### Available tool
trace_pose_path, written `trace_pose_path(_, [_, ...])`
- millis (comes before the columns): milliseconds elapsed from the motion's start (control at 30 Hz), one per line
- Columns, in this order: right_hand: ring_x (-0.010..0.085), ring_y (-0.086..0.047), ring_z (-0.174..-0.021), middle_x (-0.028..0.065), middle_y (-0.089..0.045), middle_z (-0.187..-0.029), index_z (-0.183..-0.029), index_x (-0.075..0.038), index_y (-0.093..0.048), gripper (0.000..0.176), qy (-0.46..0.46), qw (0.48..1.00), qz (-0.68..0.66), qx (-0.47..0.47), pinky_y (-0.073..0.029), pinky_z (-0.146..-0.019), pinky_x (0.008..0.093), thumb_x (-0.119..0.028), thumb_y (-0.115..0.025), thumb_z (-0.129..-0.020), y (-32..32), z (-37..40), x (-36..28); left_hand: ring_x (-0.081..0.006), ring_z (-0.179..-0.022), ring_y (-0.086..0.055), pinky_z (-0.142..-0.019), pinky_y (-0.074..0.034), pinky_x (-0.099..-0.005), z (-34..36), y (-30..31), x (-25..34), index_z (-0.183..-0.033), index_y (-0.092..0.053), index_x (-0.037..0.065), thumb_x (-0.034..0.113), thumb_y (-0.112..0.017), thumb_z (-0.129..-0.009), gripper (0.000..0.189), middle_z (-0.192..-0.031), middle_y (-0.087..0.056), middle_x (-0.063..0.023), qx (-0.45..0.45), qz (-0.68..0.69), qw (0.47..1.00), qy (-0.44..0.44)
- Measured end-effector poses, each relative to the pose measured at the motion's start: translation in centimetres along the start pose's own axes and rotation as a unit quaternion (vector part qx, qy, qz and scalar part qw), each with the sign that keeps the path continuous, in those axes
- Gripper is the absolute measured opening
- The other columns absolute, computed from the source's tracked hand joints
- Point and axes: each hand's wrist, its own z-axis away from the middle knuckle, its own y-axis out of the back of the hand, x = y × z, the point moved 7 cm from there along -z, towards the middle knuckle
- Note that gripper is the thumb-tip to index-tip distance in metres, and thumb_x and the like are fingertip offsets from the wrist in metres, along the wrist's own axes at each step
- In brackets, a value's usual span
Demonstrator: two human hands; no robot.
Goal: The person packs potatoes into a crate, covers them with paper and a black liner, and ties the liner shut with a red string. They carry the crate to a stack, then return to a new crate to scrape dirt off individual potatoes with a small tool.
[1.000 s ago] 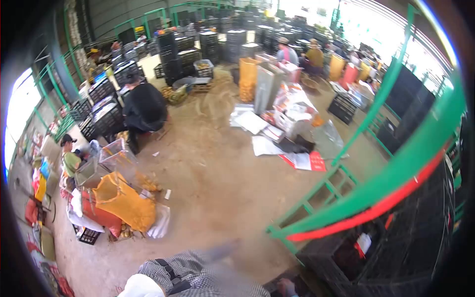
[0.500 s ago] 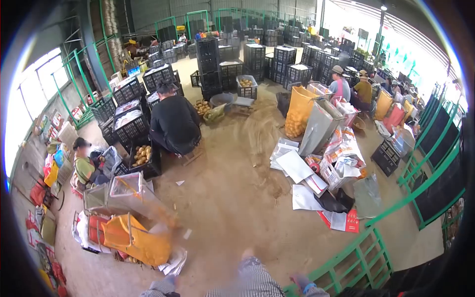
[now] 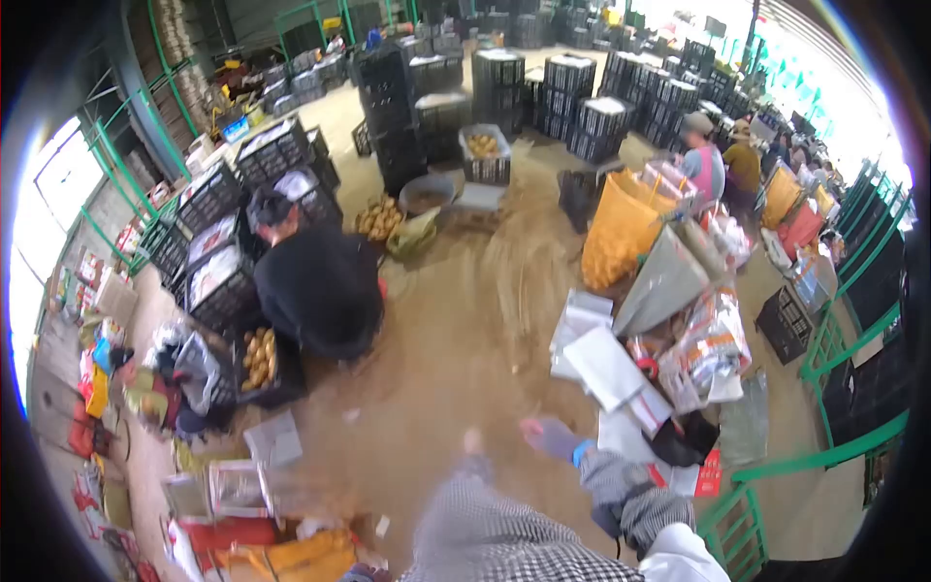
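My right hand, in a greyish glove with bare fingertips and a blue band at the wrist, reaches out over the brown floor. Its fingers look loosely apart, and nothing shows in them. White sheets lie nearest to it on the right. Only a small blurred part of my left hand shows at the bottom edge; its fingers cannot be made out. An orange bag lies just left of it. Between the hands is my checkered clothing.
A person in black crouches at the left beside a crate of potatoes. An orange mesh sack and a grey bag stand at the right. Green railing is at the lower right; stacked black crates stand behind.
My right hand has come up and forward from the bottom edge. My left hand has sunk mostly out of view. The view has shifted, and the orange bag now sits lower.
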Motion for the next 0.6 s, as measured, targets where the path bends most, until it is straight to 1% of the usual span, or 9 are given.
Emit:
trace_pose_path(100, [0.0314, -0.066, -0.095, 0.0157, -0.068, -0.105, -0.118, -0.005, -0.062, 0.041, -0.143, 0.988, 0.049, -0.036, -0.051, -0.082, 0.0378, -0.033, -0.057, -0.089, 5.2, -5.0, 6.3, -0.0208, -0.073, -0.054, -0.057, -0.041, -0.0387, -7.1, -3.9, 11.6, -0.085, -0.054, 0.015, 0.034, -0.047, -0.092, 0.022, -0.079, -0.055, -0.0031, -0.002, -0.002, 1.0, -0.021])
trace_pose_path(200, [0.0259, -0.066, -0.09, 0.0163, -0.069, -0.099, -0.111, -0.002, -0.066, 0.041, -0.25, 0.964, 0.057, -0.067, -0.051, -0.081, 0.0373, -0.033, -0.055, -0.086, 10.1, -4.6, 13.5, -0.0211, -0.072, -0.053, -0.056, -0.04, -0.0391, -14.3, -9.4, 26.3, -0.084, -0.054, 0.015, 0.036, -0.046, -0.092, 0.024, -0.078, -0.055, -0.0032, -0.043, -0.048, 0.99, -0.129])
trace_pose_path(233, [0.0247, -0.066, -0.087, 0.0165, -0.069, -0.097, -0.109, -0.001, -0.067, 0.04, -0.35, 0.936, -0.04, -0.019, -0.051, -0.079, 0.0377, -0.032, -0.055, -0.085, 11.7, -3.6, 16.4, -0.0212, -0.072, -0.053, -0.056, -0.04, -0.0393, -17.6, -13.3, 31.6, -0.084, -0.054, 0.015, 0.036, -0.045, -0.093, 0.024, -0.078, -0.054, -0.0032, -0.11, -0.046, 0.977, -0.174])
trace_pose_path(267, [0.0248, -0.066, -0.083, 0.0158, -0.069, -0.092, -0.106, 0.0, -0.067, 0.039, -0.393, 0.918, -0.046, -0.01, -0.051, -0.075, 0.0381, -0.03, -0.056, -0.084, 13.2, -3.0, 19.2, -0.0211, -0.08, -0.054, -0.062, -0.044, -0.0392, -19.8, -20.7, 36.7, -0.092, -0.055, 0.015, 0.036, -0.049, -0.094, 0.021, -0.088, -0.056, -0.0017, -0.348, 0.046, 0.927, -0.131])
trace_pose_path(300, [0.025, -0.066, -0.079, 0.015, -0.069, -0.087, -0.104, 0.001, -0.068, 0.037, -0.434, 0.9, -0.051, -0.001, -0.051, -0.072, 0.0385, -0.028, -0.057, -0.083, 14.2, -2.7, 22.9, -0.0204, -0.083, -0.056, -0.069, -0.048, -0.0398, -19.4, -24.3, 41.1, -0.097, -0.057, 0.016, 0.034, -0.055, -0.093, 0.019, -0.09, -0.058, -0.0005, -0.038, -0.068, 0.981, -0.179])
trace_pose_path(400, [0.0239, -0.065, -0.072, 0.0115, -0.068, -0.078, -0.099, 0.002, -0.068, 0.033, -0.526, 0.842, -0.112, 0.038, -0.052, -0.067, 0.0367, -0.025, -0.06, -0.082, 17.2, -4.4, 33.3, -0.0188, -0.079, -0.058, -0.076, -0.049, -0.0408, -15.0, -44.9, 54.4, -0.1, -0.058, 0.015, 0.033, -0.06, -0.092, 0.02, -0.087, -0.06, -0.0007, -0.119, -0.095, 0.969, -0.196])
trace_pose_path(500, [0.023, -0.064, -0.071, 0.0097, -0.066, -0.077, -0.095, 0.002, -0.068, 0.026, -0.579, 0.784, -0.223, 0.021, -0.051, -0.064, 0.0349, -0.02, -0.06, -0.082, 23.7, -16.8, 35.5, -0.0174, -0.074, -0.059, -0.079, -0.049, -0.0415, -19.3, -55.1, 61.9, -0.106, -0.058, 0.014, 0.033, -0.06, -0.092, 0.024, -0.086, -0.061, -0.0022, -0.15, -0.084, 0.965, -0.2])
trace_pose_path(567, [0.0301, -0.064, -0.08, 0.0175, -0.067, -0.087, -0.095, -0.001, -0.067, 0.032, -0.443, 0.892, -0.025, -0.082, -0.05, -0.073, 0.043, -0.027, -0.05, -0.088, 27.3, -29.4, 42.3, -0.0175, -0.071, -0.059, -0.081, -0.049, -0.0413, -27.3, -55.5, 62.9, -0.11, -0.058, 0.013, 0.03, -0.059, -0.092, 0.025, -0.087, -0.062, -0.0033, -0.158, -0.046, 0.976, -0.144])
trace_pose_path(600, [0.0346, -0.064, -0.087, 0.0215, -0.066, -0.092, -0.095, -0.003, -0.067, 0.036, -0.343, 0.923, 0.088, -0.15, -0.048, -0.08, 0.0473, -0.03, -0.044, -0.091, 29.2, -36.0, 43.5, -0.0202, -0.078, -0.059, -0.082, -0.049, -0.0412, -24.3, -57.8, 63.2, -0.11, -0.059, 0.013, 0.029, -0.058, -0.092, 0.024, -0.089, -0.062, -0.0039, -0.04, -0.075, 0.99, -0.114])
